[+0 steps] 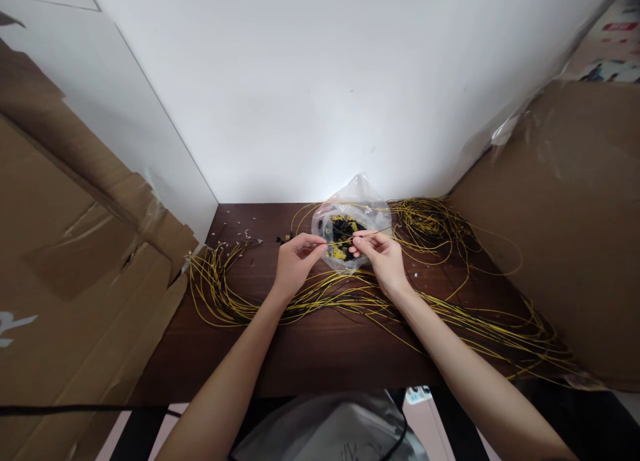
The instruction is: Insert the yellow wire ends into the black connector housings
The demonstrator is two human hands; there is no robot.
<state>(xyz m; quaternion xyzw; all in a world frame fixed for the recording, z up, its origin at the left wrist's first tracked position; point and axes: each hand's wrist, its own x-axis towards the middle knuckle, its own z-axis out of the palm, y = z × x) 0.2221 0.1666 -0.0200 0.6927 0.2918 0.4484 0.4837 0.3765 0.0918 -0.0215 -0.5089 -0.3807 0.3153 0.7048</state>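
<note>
My left hand [301,259] and my right hand [380,253] pinch a thin yellow and black wire [340,243] stretched between them. They hold it over an open clear plastic bag [367,207]. Small black and yellow pieces [345,229] fill the bag; their exact kind is too small to tell. Beneath my wrists a long bundle of yellow and black wires [320,299] runs across the dark wooden table [320,357]. Behind my right hand lies a tangled coil of yellow wire [425,221].
Cardboard boxes stand at the left [75,247] and right [560,214]. A white wall [325,101] rises behind the table. Small white bits [245,234] lie near the left wire ends. Small dark pieces [286,237] sit beside my left hand. Below the table edge is a greyish plastic bag [330,431].
</note>
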